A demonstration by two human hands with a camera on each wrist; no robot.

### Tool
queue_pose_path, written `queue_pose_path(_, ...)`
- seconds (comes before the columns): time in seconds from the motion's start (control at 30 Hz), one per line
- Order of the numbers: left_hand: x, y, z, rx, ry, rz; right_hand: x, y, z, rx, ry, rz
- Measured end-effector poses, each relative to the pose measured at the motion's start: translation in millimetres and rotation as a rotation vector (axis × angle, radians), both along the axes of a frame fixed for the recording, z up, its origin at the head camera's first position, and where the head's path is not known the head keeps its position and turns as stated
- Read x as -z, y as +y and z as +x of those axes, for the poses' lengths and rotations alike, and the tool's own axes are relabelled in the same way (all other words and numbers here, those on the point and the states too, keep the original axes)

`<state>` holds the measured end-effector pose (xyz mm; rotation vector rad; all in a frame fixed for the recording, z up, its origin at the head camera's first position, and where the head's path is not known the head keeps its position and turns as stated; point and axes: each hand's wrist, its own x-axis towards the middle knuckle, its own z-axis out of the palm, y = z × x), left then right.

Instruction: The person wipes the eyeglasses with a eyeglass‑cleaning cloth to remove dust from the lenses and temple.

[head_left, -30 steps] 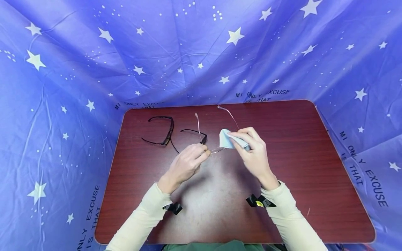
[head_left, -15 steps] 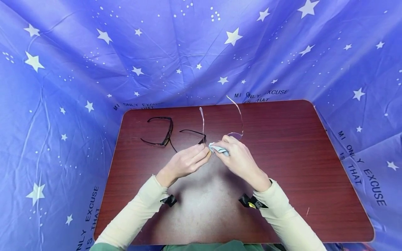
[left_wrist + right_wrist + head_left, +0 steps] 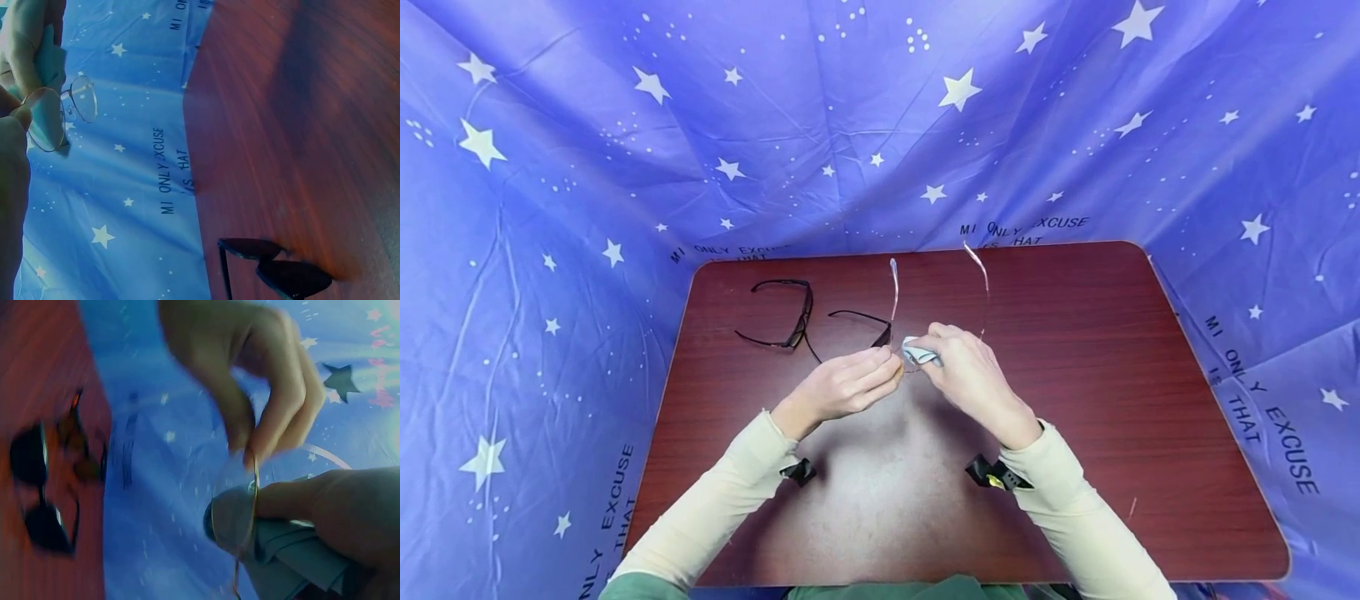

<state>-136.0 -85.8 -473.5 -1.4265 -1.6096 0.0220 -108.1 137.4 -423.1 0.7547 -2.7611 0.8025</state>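
My left hand (image 3: 846,385) pinches a pair of thin-rimmed eyeglasses (image 3: 84,100) at the edge of one lens. Both temples point away from me, and one temple (image 3: 894,287) rises just past the left fingertips. In my right hand (image 3: 972,382) is a folded light blue cloth (image 3: 921,352). The right wrist view shows that cloth (image 3: 294,550) pressed against the lens (image 3: 232,512) between thumb and fingers. Seen from the left wrist, the cloth (image 3: 53,59) shows behind the near lens, while the other lens is uncovered. In the head view the hands largely hide the frame front.
Black-framed glasses (image 3: 806,315) lie unfolded on the left of the reddish-brown table (image 3: 1112,350). Dark sunglasses (image 3: 883,335) lie just beyond my left hand, partly covered by it. A blue star-patterned curtain (image 3: 820,125) hangs around the table's back and sides.
My right hand has moved left and brought the cloth onto the lens beside my left fingers. The eyeglasses have turned slightly, their temples shifting right. The glasses on the table have stayed put.
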Motion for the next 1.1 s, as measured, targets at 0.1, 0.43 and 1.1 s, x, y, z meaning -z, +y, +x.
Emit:
queue_pose_path(0.1, 0.1, 2.1, 0.0, -0.005, -0.002, 0.009, -0.8, 0.1, 1.2, -0.052, -0.067, -0.087)
queue_pose_path(0.43, -3.0, -0.1, 1.0, -0.031, -0.006, -0.008, 0.0, 4.5, -0.9, 0.030, -0.107, -0.024)
queue_pose_path(1.1, -1.2, 0.0, 3.8, -0.056, -0.030, -0.008, 1.7, 1.7, 2.7, 0.005, -0.138, -0.105)
